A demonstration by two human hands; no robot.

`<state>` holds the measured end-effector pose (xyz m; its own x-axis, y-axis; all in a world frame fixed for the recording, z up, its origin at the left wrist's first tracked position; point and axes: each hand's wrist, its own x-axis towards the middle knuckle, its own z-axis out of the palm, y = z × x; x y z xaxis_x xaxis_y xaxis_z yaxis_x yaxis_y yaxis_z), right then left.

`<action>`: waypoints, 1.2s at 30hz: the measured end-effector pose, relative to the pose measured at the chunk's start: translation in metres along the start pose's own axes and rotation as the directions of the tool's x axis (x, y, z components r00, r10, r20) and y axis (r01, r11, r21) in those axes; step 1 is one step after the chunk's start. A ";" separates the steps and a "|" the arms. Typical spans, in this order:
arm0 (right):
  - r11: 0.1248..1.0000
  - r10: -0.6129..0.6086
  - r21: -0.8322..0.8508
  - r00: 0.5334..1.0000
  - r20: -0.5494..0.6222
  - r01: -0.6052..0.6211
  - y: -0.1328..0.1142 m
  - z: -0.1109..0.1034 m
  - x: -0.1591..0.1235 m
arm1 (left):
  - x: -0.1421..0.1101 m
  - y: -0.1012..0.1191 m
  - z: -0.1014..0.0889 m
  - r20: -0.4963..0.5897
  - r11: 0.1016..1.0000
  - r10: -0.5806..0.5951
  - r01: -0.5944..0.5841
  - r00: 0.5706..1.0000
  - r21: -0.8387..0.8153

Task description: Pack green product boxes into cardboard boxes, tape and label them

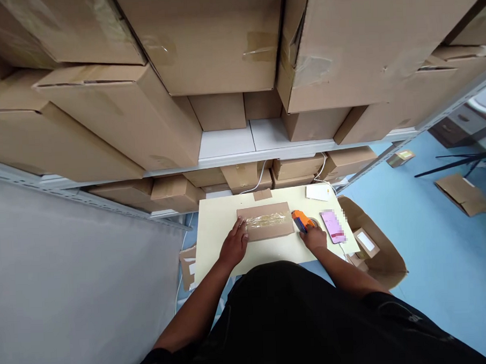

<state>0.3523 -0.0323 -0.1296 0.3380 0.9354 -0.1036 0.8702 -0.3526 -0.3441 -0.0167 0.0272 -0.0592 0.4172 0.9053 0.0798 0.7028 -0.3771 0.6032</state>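
Observation:
A small cardboard box [265, 233] lies flat on the pale yellow tabletop [216, 218], with shiny clear tape [269, 219] running along its upper face. My left hand [234, 240] grips the box's left end, its fingers close together at the edge. At the box's right end, my right hand [313, 237] is closed around an orange tape dispenser [303, 218] with a blue part. The dispenser's front end is close beside the box; whether it touches cannot be made out. To the right of that hand lies a phone [331, 225] with a pink screen and a white cable.
Shelves [225, 142] stacked with large cardboard boxes [220, 38] rise beyond the table. A white card [318, 192] and a cardboard scrap [262, 194] lie at its far edge. Right of the table stands a large open carton [385, 256] holding small boxes. A grey wall [82, 280] is at left.

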 end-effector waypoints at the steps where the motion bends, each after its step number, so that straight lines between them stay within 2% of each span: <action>1: 1.000 0.017 -0.010 1.000 0.014 -0.016 0.002 0.003 0.005 | 0.000 0.001 0.000 0.004 1.000 -0.009 0.009 1.000 0.004; 5: 0.996 0.076 -0.045 0.996 0.053 -0.073 0.007 -0.004 0.015 | 0.000 0.005 -0.002 0.006 0.999 -0.042 0.042 0.999 0.017; 7: 0.990 0.129 0.044 0.989 0.077 -0.133 0.010 -0.019 0.015 | 0.000 0.006 -0.002 0.009 0.998 -0.051 0.051 0.999 0.021; 9: 0.957 0.157 0.233 0.983 0.090 -0.174 0.013 -0.041 0.014 | 0.000 0.006 -0.002 0.011 0.998 -0.059 0.059 0.998 0.025; 12: 0.821 0.154 0.545 0.985 0.079 -0.172 0.012 -0.080 0.016 | 0.000 0.007 -0.001 -0.003 0.998 -0.061 0.061 0.998 0.029; 14: 0.719 0.107 0.680 0.989 0.098 -0.145 0.002 -0.106 0.019 | 0.001 0.007 -0.001 -0.023 0.998 -0.059 0.060 0.998 0.027; 16: 0.601 0.017 0.791 0.992 0.129 -0.113 -0.017 -0.125 0.025 | 0.002 0.008 -0.002 -0.037 0.998 -0.060 0.061 0.998 0.030; 18: 0.498 -0.078 0.861 0.983 0.166 -0.106 -0.042 -0.136 0.032 | 0.003 0.010 -0.002 -0.039 0.997 -0.062 0.064 0.997 0.048; 20: 0.462 -0.161 0.882 0.969 0.187 -0.093 -0.071 -0.136 0.039 | 0.004 0.012 -0.004 -0.040 0.994 -0.067 0.070 0.997 0.082; 23: 0.513 -0.279 0.857 0.934 0.224 -0.052 -0.110 -0.122 0.046 | 0.005 0.013 -0.005 -0.041 0.989 -0.083 0.087 0.996 0.120; 26: 0.576 -0.377 0.818 0.885 0.275 -0.009 -0.136 -0.104 0.054 | 0.005 0.014 -0.007 -0.015 0.990 -0.096 0.097 0.995 0.101; 29: 0.634 -0.420 0.773 0.849 0.321 0.022 -0.147 -0.089 0.062 | 0.005 0.016 -0.010 0.014 0.992 -0.122 0.121 0.992 0.033; 32: 0.659 -0.434 0.751 0.835 0.337 0.039 -0.145 -0.083 0.067 | 0.010 0.024 -0.020 -0.039 0.975 -0.211 0.208 0.977 -0.084; 34: 0.655 -0.440 0.754 0.831 0.340 0.038 -0.142 -0.083 0.069 | 0.020 0.032 -0.031 -0.091 0.926 -0.333 0.308 0.938 -0.219; 35: 0.655 -0.446 0.754 0.826 0.344 0.040 -0.141 -0.084 0.069 | 0.026 0.037 -0.037 -0.079 0.877 -0.409 0.368 0.909 -0.311; 36: 0.656 -0.453 0.754 0.821 0.347 0.044 -0.140 -0.084 0.069 | 0.034 0.042 -0.043 -0.021 0.797 -0.488 0.436 0.873 -0.418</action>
<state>0.2838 0.0793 -0.0098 -0.2415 0.9368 -0.2530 0.3155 -0.1707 -0.9335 0.0022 0.0505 0.0033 0.0092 0.9781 -0.2079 0.5014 0.1753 0.8472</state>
